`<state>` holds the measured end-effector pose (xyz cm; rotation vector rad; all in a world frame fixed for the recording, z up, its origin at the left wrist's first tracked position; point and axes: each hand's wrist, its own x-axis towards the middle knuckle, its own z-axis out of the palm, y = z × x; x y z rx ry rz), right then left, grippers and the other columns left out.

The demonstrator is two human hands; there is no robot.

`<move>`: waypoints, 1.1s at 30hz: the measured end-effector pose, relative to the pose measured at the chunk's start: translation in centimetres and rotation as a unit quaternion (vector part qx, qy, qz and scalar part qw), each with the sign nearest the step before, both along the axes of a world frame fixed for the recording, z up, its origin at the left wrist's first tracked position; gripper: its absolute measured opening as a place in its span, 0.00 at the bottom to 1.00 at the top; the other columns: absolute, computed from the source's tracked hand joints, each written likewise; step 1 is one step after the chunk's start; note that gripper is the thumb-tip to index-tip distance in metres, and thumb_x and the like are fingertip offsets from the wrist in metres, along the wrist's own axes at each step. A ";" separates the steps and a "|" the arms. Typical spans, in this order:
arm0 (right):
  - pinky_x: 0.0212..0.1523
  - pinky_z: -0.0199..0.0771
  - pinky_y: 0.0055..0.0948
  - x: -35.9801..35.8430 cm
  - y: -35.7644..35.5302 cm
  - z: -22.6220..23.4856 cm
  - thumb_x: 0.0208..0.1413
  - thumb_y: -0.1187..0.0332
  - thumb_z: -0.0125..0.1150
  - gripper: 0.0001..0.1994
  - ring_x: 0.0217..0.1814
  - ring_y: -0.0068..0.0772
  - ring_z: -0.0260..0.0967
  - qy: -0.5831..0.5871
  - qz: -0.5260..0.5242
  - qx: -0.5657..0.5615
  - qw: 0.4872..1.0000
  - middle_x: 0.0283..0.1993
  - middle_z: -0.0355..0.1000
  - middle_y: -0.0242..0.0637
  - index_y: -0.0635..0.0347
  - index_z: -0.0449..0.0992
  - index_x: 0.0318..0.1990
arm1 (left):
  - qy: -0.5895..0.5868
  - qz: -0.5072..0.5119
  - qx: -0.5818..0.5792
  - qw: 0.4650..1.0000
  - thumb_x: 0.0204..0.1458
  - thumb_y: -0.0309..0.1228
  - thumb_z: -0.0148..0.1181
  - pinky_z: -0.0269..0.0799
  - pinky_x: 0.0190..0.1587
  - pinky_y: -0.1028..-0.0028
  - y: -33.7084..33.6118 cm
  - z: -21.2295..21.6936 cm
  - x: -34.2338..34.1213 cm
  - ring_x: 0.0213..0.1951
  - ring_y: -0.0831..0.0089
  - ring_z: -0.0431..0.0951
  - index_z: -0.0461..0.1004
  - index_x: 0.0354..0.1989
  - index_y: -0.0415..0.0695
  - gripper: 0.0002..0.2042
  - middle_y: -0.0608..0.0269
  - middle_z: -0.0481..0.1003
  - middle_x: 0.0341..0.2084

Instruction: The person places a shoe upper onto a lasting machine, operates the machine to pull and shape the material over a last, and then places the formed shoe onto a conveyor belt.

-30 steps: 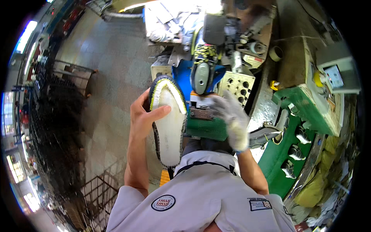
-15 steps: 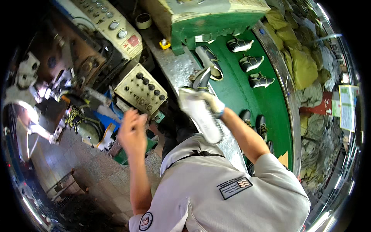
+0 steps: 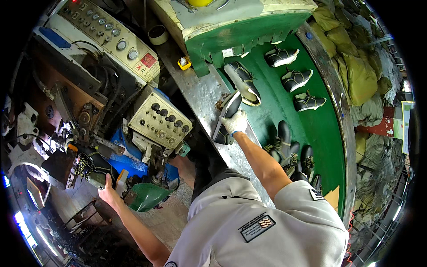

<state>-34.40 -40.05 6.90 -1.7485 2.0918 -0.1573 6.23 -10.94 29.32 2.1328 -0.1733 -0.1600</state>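
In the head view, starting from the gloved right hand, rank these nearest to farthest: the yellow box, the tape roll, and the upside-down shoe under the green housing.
From the right hand:
1. Upside-down shoe, just above it on the green belt.
2. Yellow box, up and to the left on the metal ledge.
3. Tape roll, farther up-left, beside the control panel.

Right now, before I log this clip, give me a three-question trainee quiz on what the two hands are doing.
1. True or false: the right hand wears a white glove.
2. Multiple choice: the right hand holds a black shoe over A) the green conveyor table, B) the scuffed metal ledge, C) the floor.
3. Fill in: the bare left hand grips a shoe mounted at the ____ on the person's left.

Key: 1 true; 2 B; 3 machine.
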 end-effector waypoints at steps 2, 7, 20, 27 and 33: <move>0.61 0.70 0.43 -1.6 -0.6 -1.8 0.37 0.45 0.73 0.40 0.61 0.54 0.69 -0.027 -0.020 -0.009 0.999 0.57 0.69 0.60 0.69 0.73 0.53 | -0.015 -0.022 -0.002 1.000 0.51 0.33 0.71 0.70 0.46 0.69 -0.6 -0.2 -0.2 0.39 0.70 0.76 0.79 0.46 0.32 0.19 0.61 0.79 0.40; 0.49 0.79 0.39 -2.9 -2.6 -0.1 0.35 0.48 0.76 0.34 0.45 0.52 0.80 -0.175 -0.028 0.119 0.977 0.42 0.80 0.58 0.71 0.81 0.44 | -0.036 -0.063 0.005 0.997 0.51 0.32 0.71 0.70 0.48 0.68 -0.6 0.5 -0.5 0.39 0.69 0.77 0.79 0.45 0.34 0.17 0.60 0.80 0.39; 0.45 0.83 0.32 8.1 5.0 25.6 0.53 0.70 0.61 0.27 0.45 0.34 0.79 -0.887 0.068 0.300 0.344 0.52 0.77 0.47 0.72 0.68 0.60 | 0.104 -0.188 -0.004 0.977 0.46 0.21 0.65 0.73 0.43 0.74 7.9 2.5 5.0 0.39 0.75 0.77 0.73 0.55 0.37 0.24 0.62 0.79 0.40; 0.47 0.83 0.34 13.8 14.2 26.3 0.62 0.64 0.56 0.24 0.47 0.35 0.79 -0.817 -0.014 0.457 0.352 0.53 0.76 0.47 0.71 0.68 0.61 | 0.198 -0.208 -0.133 0.949 0.59 0.31 0.63 0.72 0.57 0.69 6.5 4.0 0.2 0.56 0.63 0.76 0.65 0.66 0.31 0.28 0.47 0.72 0.59; 0.46 0.83 0.31 21.3 16.8 21.9 0.67 0.60 0.56 0.24 0.48 0.33 0.79 -0.753 0.061 0.411 0.511 0.51 0.77 0.46 0.71 0.68 0.62 | 0.319 -0.207 -0.353 0.855 0.58 0.32 0.66 0.80 0.41 0.75 0.0 5.4 -0.2 0.38 0.77 0.80 0.78 0.48 0.36 0.14 0.62 0.80 0.39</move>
